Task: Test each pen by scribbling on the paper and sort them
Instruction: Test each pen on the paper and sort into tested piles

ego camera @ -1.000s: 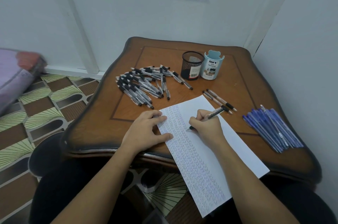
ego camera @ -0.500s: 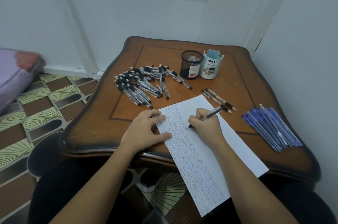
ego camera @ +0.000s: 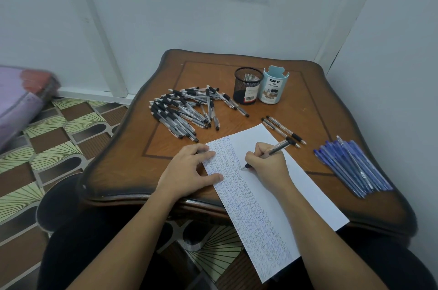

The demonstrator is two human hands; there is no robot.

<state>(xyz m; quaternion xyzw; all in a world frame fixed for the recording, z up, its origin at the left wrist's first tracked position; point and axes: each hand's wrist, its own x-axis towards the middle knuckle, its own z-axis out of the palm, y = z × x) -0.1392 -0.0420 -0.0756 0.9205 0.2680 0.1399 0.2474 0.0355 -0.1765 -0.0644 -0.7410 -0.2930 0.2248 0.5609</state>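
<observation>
A long white paper (ego camera: 305,185) lies on the wooden table (ego camera: 237,71), its left half covered in scribbles, and it hangs over the near edge. My right hand (ego camera: 267,163) grips a black pen (ego camera: 278,148) with its tip on the paper beside the scribbled column. My left hand (ego camera: 189,169) rests flat on the paper's left edge, fingers spread. A pile of several black pens (ego camera: 187,109) lies at the back left. Two black pens (ego camera: 283,129) lie apart just beyond the paper. Several blue pens (ego camera: 353,166) lie heaped at the right.
A black mesh pen cup (ego camera: 246,86) and a pale blue desk organizer (ego camera: 272,87) stand side by side at the back of the table. White walls close in behind and on the right. A patterned floor and a purple bundle (ego camera: 19,97) are to the left.
The pen tip in my right hand has shifted slightly on the paper while scribbling. My left hand has stayed put.
</observation>
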